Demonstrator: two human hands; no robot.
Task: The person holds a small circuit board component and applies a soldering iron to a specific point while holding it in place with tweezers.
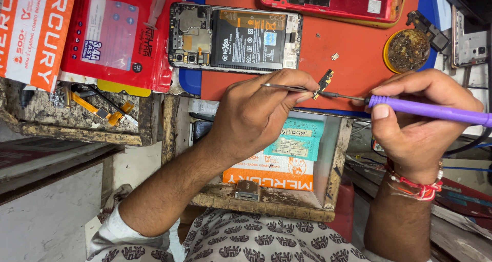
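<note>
Over the red mat (353, 52), the left hand (256, 116) pinches tweezers (287, 88) gripping a small part (324, 82); the right hand (420, 118) grips a purple soldering iron (430, 109), its tip touching the part.

Bare orange work mat (353, 52) lay open between the opened black phone (236, 36) and round brass-wool tin (407, 50).

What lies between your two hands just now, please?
In the head view, a small dark connector part sits between left hand and right hand, pinched by tweezers and met by the purple iron's tip.
</note>
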